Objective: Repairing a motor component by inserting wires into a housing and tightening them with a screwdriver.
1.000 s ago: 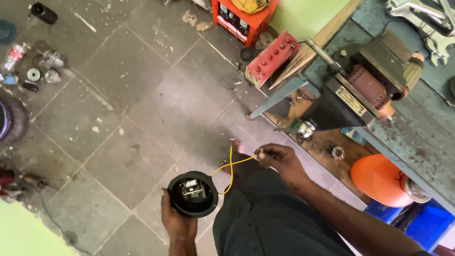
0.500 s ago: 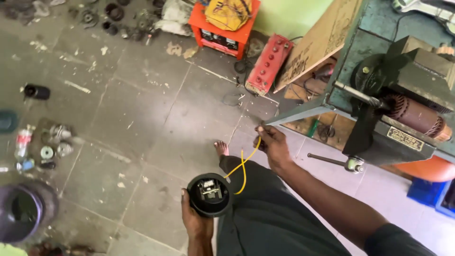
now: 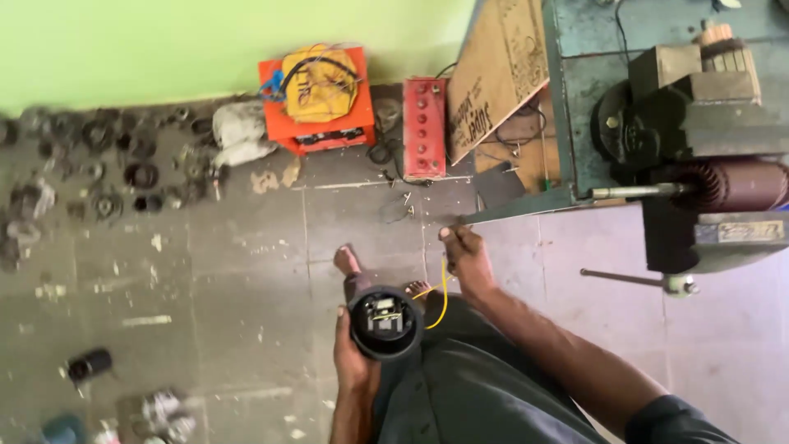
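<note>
Grey workshop tiles below: left hand (image 3: 352, 362) wraps the round black motor housing (image 3: 385, 322), keeping it steady, while right hand (image 3: 467, 256) pinches its yellow wire (image 3: 444, 294) taut, upward.

Soft, even daylight, faint shadows, with slight motion blur throughout.

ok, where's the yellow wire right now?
Head view, lower centre: the yellow wire runs from the round black part in the left hand up to the right hand, above the bare feet.
</note>
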